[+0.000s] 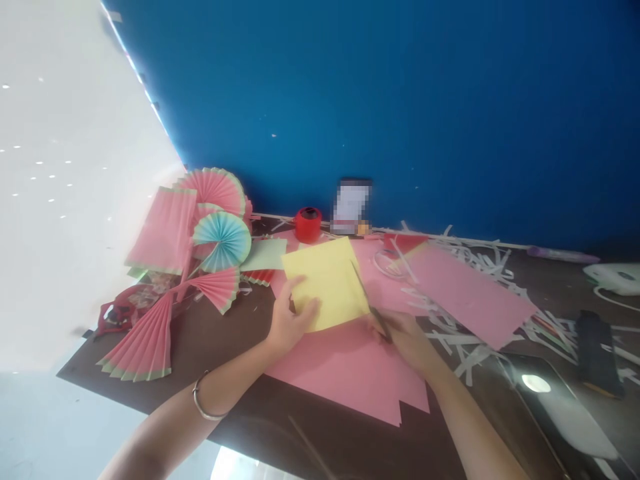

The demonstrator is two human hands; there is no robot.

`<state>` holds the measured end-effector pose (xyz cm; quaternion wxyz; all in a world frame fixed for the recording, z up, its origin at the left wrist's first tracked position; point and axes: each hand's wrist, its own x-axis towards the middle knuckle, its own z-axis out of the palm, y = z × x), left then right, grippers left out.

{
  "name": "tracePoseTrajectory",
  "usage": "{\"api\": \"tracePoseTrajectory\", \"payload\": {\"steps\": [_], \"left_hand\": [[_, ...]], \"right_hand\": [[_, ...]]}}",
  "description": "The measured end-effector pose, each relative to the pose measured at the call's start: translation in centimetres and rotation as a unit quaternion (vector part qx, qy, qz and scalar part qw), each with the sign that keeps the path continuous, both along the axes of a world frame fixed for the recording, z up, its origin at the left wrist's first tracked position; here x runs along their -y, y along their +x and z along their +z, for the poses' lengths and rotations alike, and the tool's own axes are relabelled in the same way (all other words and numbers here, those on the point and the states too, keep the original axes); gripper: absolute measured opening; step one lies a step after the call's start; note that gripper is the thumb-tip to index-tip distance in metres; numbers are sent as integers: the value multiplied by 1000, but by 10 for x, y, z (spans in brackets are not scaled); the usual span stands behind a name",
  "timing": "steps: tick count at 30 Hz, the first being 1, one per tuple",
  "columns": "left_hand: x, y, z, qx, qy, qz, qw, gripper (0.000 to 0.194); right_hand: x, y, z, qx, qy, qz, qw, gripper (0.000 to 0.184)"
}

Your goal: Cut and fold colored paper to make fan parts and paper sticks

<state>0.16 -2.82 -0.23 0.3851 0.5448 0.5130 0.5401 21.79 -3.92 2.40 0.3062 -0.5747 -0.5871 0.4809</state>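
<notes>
A yellow sheet of paper point(325, 283) is tilted above pink sheets on the dark table. My left hand point(291, 317) grips its lower left part, thumb and fingers lying over the surface. My right hand point(400, 337) is closed around what looks like a pair of scissors point(379, 321), dark and slim. Their blade runs along the right side of the yellow sheet, where a narrow strip shows beyond it. Blur hides the handles between my fingers. Beneath both hands lie pink sheets point(345, 373), overlapping, with a notched lower right corner.
Folded pink paper fans point(145, 333) and a blue one point(223, 240) crowd the left. A red tape roll point(307, 225) stands near the blue wall. White paper strips point(470, 257) and another pink sheet point(470, 290) lie right, near a phone point(550, 407) and a black object point(597, 353).
</notes>
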Motion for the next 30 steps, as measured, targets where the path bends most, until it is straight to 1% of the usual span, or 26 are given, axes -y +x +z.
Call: {"api": "tracePoseTrajectory", "payload": {"steps": [3, 10, 14, 26, 30], "left_hand": [[1, 0, 0, -7, 5, -13, 1000, 41], [2, 0, 0, -4, 20, -20, 1000, 41], [2, 0, 0, 8, 10, -21, 1000, 42], [3, 2, -1, 17, 4, -18, 1000, 42], [3, 2, -1, 27, 0, -22, 999, 42]], "right_hand": [[0, 1, -1, 3, 1, 0, 1000, 41], [0, 1, 1, -5, 1, -2, 1000, 42], [1, -1, 4, -6, 10, -1, 1000, 41], [1, -2, 5, 4, 9, -6, 1000, 40], [1, -1, 3, 2, 10, -4, 1000, 44]]}}
